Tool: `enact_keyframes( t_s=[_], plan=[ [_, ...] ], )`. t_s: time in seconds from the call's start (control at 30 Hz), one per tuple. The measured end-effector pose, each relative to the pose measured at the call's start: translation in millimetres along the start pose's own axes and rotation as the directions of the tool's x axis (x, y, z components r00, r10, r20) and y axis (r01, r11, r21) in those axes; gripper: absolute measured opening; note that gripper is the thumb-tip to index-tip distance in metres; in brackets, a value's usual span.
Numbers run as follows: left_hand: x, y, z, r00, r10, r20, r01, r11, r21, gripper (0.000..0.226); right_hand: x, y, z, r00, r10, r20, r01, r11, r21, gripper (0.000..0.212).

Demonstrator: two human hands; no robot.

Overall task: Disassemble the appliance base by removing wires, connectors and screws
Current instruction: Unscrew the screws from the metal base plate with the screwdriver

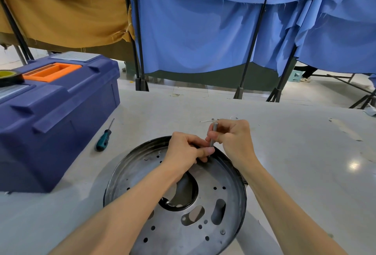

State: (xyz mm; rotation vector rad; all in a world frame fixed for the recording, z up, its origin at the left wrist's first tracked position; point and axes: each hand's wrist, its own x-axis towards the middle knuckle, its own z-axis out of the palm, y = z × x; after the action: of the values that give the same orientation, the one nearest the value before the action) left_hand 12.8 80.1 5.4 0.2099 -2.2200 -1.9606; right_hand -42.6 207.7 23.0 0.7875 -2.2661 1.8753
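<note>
The round dark metal appliance base (203, 232) lies flat on the table in front of me, with a large centre hole and several small holes and slots. My right hand (234, 138) grips a thin grey metal tool (213, 134) held upright over the base's far rim. My left hand (187, 151) has its fingers curled at the foot of the tool, pinching something small there that I cannot make out. One screw (222, 232) shows near the base's right edge.
A blue toolbox (57, 116) with an orange handle stands at the left, a tape roll (8, 76) on its lid. A green-handled screwdriver (104, 138) lies beside it. Small removed bits and a wire (213, 120) lie behind my hands. Curtain stands rise beyond the table.
</note>
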Motion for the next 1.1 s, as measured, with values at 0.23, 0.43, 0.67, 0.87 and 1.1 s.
enact_keyframes(
  t_s=[0.23,0.43,0.67,0.87,1.1],
  plan=[
    [2.7,4.1,-6.6,1.0,-0.025,-0.011,0.026,0.998,0.06,0.015,12.3,12.7,-7.3,0.997,0.016,0.07,-0.024,0.992,0.128,0.026],
    [5.0,14.6,-10.4,0.984,0.167,-0.06,-0.163,0.984,0.074,0.03,19.2,11.4,-13.1,0.986,0.014,0.167,-0.037,0.99,0.139,0.021],
    [20.4,35.9,-8.9,0.888,0.451,0.085,-0.417,0.716,0.56,0.02,11.5,9.7,-8.2,0.975,0.015,0.22,-0.051,0.986,0.159,0.024],
    [15.7,49.8,-14.1,0.621,0.583,0.523,-0.524,-0.187,0.831,0.012,-3.5,11.1,-14.2,0.984,0.042,0.174,-0.083,0.969,0.234,0.014],
    [27.7,52.6,-2.4,0.67,0.412,0.618,-0.594,-0.202,0.778,0.027,-10.1,10.9,-12.1,0.995,0.053,0.083,-0.068,0.978,0.197,0.021]
  ],
)
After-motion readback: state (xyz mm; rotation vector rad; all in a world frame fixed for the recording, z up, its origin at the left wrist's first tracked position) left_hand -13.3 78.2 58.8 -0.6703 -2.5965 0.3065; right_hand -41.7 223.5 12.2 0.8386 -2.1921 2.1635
